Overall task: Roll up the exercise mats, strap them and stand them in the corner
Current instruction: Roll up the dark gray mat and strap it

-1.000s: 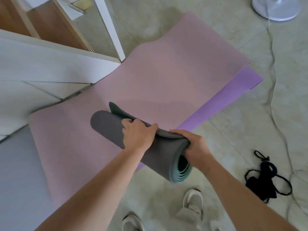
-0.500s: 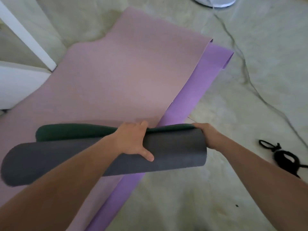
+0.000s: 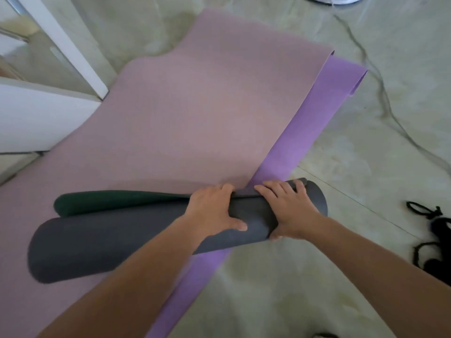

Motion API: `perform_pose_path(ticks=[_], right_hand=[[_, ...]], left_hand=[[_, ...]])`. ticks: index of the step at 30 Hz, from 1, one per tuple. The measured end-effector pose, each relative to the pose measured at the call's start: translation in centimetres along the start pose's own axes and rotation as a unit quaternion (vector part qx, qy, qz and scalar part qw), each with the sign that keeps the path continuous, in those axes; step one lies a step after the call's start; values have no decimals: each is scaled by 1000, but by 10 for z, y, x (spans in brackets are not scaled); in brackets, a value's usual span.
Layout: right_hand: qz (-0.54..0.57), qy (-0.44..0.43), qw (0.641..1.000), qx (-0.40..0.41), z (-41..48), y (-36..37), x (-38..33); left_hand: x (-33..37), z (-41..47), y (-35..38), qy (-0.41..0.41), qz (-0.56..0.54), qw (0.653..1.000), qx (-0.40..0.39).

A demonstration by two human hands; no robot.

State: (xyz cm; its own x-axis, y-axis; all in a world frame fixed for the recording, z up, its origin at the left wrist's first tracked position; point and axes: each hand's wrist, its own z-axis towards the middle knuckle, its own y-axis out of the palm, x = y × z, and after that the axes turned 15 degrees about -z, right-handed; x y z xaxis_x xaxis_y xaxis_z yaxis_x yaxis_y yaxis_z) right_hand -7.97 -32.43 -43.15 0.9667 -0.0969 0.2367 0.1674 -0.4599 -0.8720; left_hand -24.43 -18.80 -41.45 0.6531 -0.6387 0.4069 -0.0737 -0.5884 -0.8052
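The grey mat point(image 3: 122, 240) is rolled up and lies across the pink mat point(image 3: 207, 106). The left hand point(image 3: 212, 211) and right hand point(image 3: 290, 211) both grip it, fingers point(image 3: 278, 189) curled over its loose edge. Strapping likely comes next; the black straps point(image 3: 434, 230) lie well right of the pink mat.

Open floor point(image 3: 305, 276) at right up to black straps point(image 3: 441, 226); white cabinet point(image 3: 36, 118) close at left

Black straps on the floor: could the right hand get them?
Probably yes, once it lets go. The right hand grips the grey roll; the straps lie to its right with only bare floor between.
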Motion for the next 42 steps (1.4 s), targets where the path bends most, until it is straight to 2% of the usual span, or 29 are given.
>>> perform_pose_path(ticks=[3, 5, 11, 16, 19, 21, 23, 24, 25, 27, 28, 30, 35, 38, 42], right_hand=[[22, 20, 1000, 6, -7, 4, -1], [26, 20, 999, -11, -5, 1, -2], [38, 27, 999, -22, -6, -4, -1], [34, 29, 999, 21, -28, -1, 0], [112, 71, 988, 82, -63, 4, 27], [205, 168, 949, 171, -95, 13, 54], [262, 301, 878, 264, -131, 33, 82], [267, 372, 850, 260, -150, 47, 95], [264, 437, 832, 217, -167, 62, 108], [243, 518, 817, 72, -198, 98, 128], [236, 534, 812, 8, -209, 117, 134], [247, 557, 790, -72, -226, 154, 144], [334, 589, 713, -181, -234, 215, 156], [336, 623, 686, -168, -228, 226, 158], [325, 667, 669, -47, -229, 214, 168]], left_hand=[[-40, -15, -29, -52, 115, 985, -115], [-59, -24, -32, -81, 125, 979, -142], [-40, -41, -7, -72, 145, 983, -85], [-28, -57, 1, -63, 121, 991, -18], [-2, -53, -5, -36, 133, 990, 18], [26, -43, -11, -15, 125, 991, 37], [58, -29, -14, -1, 103, 993, 49], [75, -21, -13, 1, 97, 994, 52], [93, -13, -10, 2, 98, 994, 55], [130, 2, 2, 12, 105, 993, 61], [147, 10, 9, 18, 105, 992, 65], [178, 24, 24, 24, 107, 991, 71], [218, 48, 55, 21, 125, 990, 67], [228, 55, 62, 27, 126, 990, 61], [236, 59, 58, 23, 127, 990, 58]])
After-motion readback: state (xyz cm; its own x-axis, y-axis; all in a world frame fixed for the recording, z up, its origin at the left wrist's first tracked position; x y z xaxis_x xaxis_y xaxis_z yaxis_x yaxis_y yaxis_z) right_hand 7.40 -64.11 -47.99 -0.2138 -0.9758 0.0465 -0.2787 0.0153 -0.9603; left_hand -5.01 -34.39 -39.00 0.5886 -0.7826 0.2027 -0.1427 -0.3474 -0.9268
